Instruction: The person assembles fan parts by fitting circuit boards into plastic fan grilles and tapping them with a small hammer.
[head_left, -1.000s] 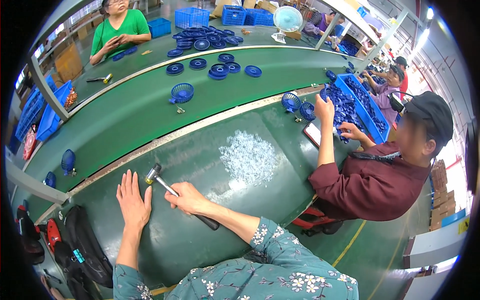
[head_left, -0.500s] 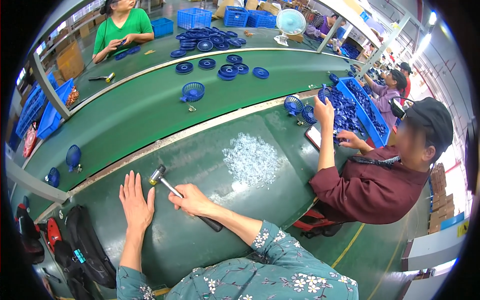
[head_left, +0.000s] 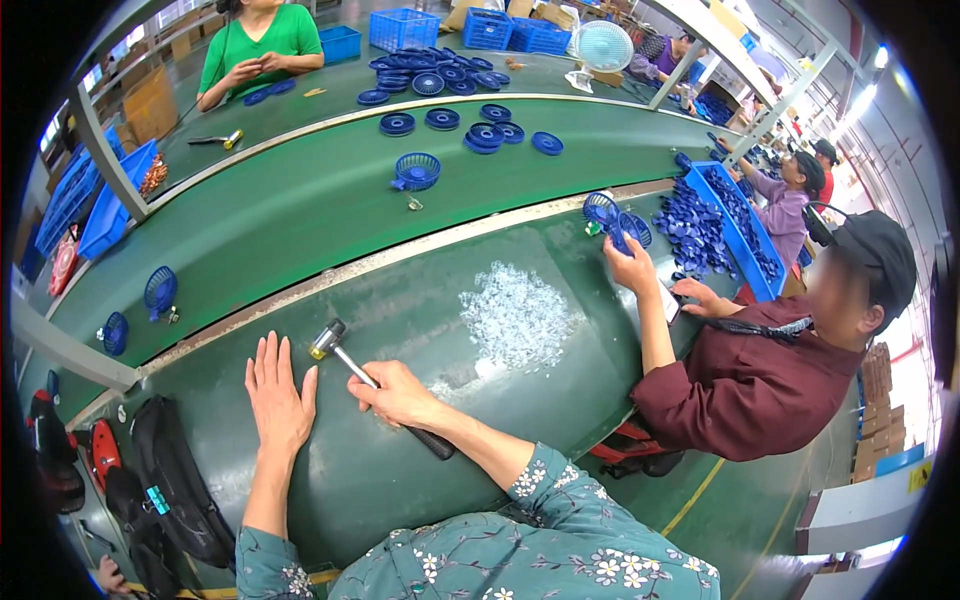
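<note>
My left hand lies flat on the dark green tabletop, fingers stretched out and holding nothing. To its right, my right hand is wrapped round a mallet with a metal shaft and a black grip. Its yellow-and-black head rests on the table just beyond my left fingertips. Beyond my right hand spreads a pile of small clear plastic pieces.
Past the table runs a green conveyor belt carrying blue fan housings and round blue covers. A co-worker sits at the right, handling blue housings. A black bag lies at the left edge.
The view has shifted slightly. My hands and the mallet keep their places on the table. The co-worker at the right has lowered a hand with a blue fan housing toward the tabletop.
</note>
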